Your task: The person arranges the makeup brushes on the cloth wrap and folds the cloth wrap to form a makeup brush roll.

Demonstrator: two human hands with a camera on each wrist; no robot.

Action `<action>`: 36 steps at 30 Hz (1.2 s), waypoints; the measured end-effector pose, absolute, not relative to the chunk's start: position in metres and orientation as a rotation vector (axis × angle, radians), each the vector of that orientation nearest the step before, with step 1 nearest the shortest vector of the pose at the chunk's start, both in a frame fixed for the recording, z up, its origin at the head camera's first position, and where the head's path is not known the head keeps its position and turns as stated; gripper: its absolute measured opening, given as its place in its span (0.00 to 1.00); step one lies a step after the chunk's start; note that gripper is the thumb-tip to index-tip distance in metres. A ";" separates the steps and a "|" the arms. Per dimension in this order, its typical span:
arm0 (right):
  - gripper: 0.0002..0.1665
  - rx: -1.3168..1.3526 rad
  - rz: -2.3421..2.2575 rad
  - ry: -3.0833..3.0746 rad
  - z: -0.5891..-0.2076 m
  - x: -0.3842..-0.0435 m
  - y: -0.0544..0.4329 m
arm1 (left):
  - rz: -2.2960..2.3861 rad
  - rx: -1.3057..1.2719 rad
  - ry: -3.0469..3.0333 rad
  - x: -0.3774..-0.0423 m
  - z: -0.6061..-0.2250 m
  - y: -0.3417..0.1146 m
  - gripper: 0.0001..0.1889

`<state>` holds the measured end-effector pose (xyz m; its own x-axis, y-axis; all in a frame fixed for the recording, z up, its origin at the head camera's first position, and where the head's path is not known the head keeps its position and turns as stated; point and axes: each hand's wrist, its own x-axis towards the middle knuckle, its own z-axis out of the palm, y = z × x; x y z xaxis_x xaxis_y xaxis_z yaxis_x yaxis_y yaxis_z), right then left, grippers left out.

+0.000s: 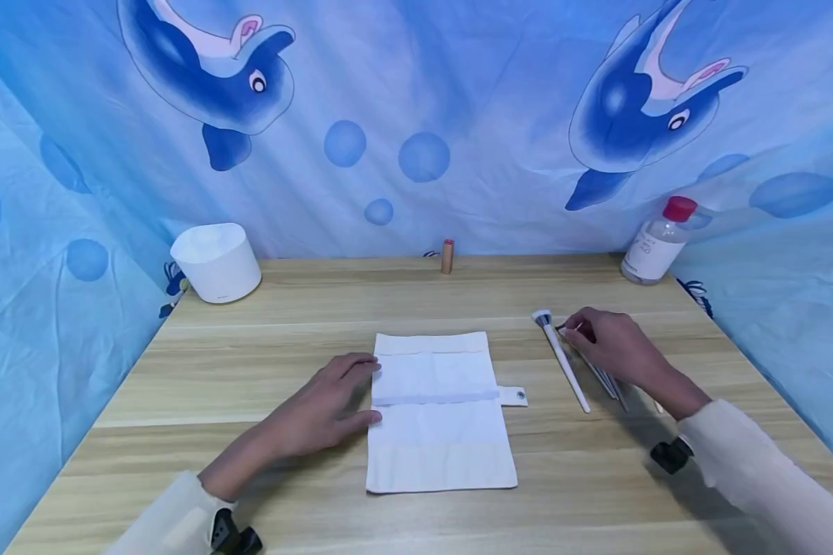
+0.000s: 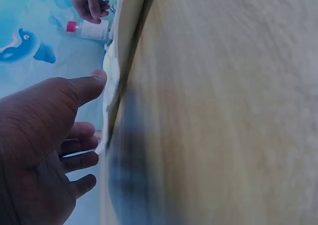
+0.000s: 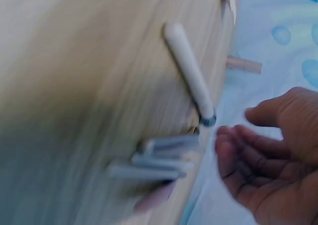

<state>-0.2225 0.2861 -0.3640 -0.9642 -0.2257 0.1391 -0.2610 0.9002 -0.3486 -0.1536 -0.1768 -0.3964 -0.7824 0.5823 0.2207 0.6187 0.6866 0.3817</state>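
A white fabric brush roll lies unfolded, its snap tab sticking out to the right. My left hand rests at the roll's left edge, thumb and fingers spread apart and fairly straight. To the right of the roll lies a white-handled makeup brush with a pale head. Beside it, several thinner brushes lie close together, partly hidden under my right hand in the head view. That hand hovers at their far ends; the right wrist view shows a gap between thumb and fingers, with nothing held there.
A white rounded container stands at the back left of the wooden table. A small brown tube is upright at the back middle. At the back right stands a clear bottle with a red cap. A blue dolphin-print curtain surrounds the table.
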 end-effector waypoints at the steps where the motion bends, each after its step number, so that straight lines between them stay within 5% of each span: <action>1: 0.12 0.344 0.570 -3.005 -0.365 -0.225 0.282 | -0.687 -1.000 -2.816 -0.154 -0.398 -0.177 0.37; 17: 0.17 0.215 0.590 -3.116 -0.372 -0.243 0.245 | -0.801 -1.002 -2.873 -0.160 -0.402 -0.177 0.35; 36: 0.20 0.425 2.134 -2.561 -0.355 -0.271 0.144 | -0.883 -1.013 -2.861 -0.164 -0.406 -0.180 0.34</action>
